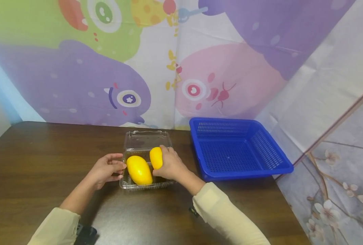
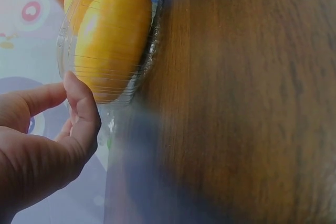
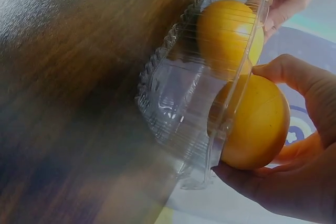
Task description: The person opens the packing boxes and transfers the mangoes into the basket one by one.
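Observation:
A clear plastic clamshell box (image 1: 129, 186) sits on the table with its lid (image 1: 148, 140) raised at the back. In its left half lies one yellow mango (image 1: 139, 170). My right hand (image 1: 170, 165) grips a second yellow mango (image 1: 156, 158) from the right, thumb on one side and fingers on the other. That mango is partly inside the box, sticking up past the rim in the right wrist view (image 3: 254, 121). My left hand (image 1: 108, 169) is at the box's left edge, where thumb and fingers pinch the rim (image 2: 64, 51).
A blue perforated plastic basket (image 1: 247, 176) stands to the right of the box on the brown wooden table (image 1: 40, 177). Behind the table hangs a cartoon-patterned cloth (image 1: 163, 102). A flower-patterned panel (image 1: 337, 177) borders the right side.

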`<state>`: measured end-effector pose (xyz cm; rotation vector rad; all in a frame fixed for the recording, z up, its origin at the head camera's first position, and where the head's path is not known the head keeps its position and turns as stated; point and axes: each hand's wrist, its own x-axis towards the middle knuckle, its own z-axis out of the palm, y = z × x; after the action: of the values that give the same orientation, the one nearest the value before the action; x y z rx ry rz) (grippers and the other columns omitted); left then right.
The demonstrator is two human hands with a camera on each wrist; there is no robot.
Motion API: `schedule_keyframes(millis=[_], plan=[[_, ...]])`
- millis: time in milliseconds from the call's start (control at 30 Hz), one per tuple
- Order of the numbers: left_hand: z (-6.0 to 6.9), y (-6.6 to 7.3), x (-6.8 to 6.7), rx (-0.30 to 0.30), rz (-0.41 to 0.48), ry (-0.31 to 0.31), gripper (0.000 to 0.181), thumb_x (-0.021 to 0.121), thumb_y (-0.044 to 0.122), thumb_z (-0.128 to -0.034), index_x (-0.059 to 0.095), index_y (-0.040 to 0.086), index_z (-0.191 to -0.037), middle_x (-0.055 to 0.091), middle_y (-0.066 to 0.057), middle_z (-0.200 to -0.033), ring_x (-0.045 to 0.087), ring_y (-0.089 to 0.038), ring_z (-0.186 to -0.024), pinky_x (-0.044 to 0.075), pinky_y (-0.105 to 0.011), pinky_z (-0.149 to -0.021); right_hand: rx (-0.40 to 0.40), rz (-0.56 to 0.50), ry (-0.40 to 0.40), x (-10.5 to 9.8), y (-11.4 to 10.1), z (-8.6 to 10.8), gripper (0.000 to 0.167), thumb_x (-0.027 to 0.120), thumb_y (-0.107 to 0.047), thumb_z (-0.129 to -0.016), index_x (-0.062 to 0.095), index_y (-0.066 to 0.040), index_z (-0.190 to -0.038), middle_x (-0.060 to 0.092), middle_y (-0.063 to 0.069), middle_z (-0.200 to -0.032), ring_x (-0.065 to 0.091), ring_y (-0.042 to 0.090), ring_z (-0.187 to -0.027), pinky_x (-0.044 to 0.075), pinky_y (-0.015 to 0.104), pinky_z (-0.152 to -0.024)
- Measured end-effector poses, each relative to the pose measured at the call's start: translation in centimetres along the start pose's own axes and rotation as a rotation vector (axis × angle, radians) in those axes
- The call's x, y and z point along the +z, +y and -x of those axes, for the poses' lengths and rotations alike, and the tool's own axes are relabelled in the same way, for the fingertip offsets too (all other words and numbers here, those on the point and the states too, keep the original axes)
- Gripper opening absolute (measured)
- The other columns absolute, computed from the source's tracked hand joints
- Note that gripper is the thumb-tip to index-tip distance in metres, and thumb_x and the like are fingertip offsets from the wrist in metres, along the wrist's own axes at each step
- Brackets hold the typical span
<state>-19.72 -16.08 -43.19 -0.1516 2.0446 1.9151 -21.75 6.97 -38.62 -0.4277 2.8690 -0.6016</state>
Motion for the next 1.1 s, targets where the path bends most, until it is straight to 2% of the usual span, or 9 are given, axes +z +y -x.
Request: schedule_keyframes(millis=[233, 633, 833, 1100], plan=[[0.0, 0.1, 0.1, 0.000, -0.002, -0.002, 0.063, 0.058, 0.010, -0.0910, 0.023, -0.003, -0.142, 0.054, -0.001, -0.096, 0.054, -0.011, -0.075, 0.056, -0.022, -0.067, -0.017, 0.000, 0.011, -0.6, -0.1, 0.1, 0.094, 0.079, -0.027, -0.069, 0.029, -0.006, -0.145, 0.048, 0.015, -0.123, 0.048, 0.022, -0.099, 0.050, 0.031, -0.076], [0.2, 0.2, 0.1, 0.001, 0.001, -0.011, 0.063, 0.057, 0.011, -0.0914, 0.023, -0.003, -0.142, 0.054, -0.003, -0.099, 0.055, -0.012, -0.077, 0.056, -0.023, -0.069, -0.011, -0.006, 0.031, -1.6, -0.3, 0.3, 0.095, 0.079, -0.029, -0.067, 0.029, -0.007, -0.145, 0.048, 0.014, -0.124, 0.048, 0.022, -0.102, 0.050, 0.034, -0.083], [0.2, 0.2, 0.0, 0.000, 0.003, -0.013, 0.063, 0.057, 0.011, -0.0913, 0.023, -0.003, -0.142, 0.055, -0.004, -0.100, 0.055, -0.012, -0.077, 0.056, -0.023, -0.069, -0.026, -0.018, 0.039, -2.4, 0.0, 0.5, 0.096, 0.079, -0.028, -0.067, 0.028, -0.006, -0.145, 0.048, 0.015, -0.121, 0.049, 0.022, -0.099, 0.049, 0.033, -0.078], [0.1, 0.2, 0.0, 0.000, -0.009, -0.013, 0.063, 0.057, 0.012, -0.0916, 0.023, -0.003, -0.142, 0.055, -0.004, -0.100, 0.055, -0.011, -0.077, 0.056, -0.023, -0.069, -0.029, -0.016, 0.059, -3.3, 0.4, 0.6, 0.095, 0.078, -0.027, -0.066, 0.029, -0.006, -0.145, 0.047, 0.017, -0.126, 0.049, 0.024, -0.100, 0.050, 0.035, -0.077]])
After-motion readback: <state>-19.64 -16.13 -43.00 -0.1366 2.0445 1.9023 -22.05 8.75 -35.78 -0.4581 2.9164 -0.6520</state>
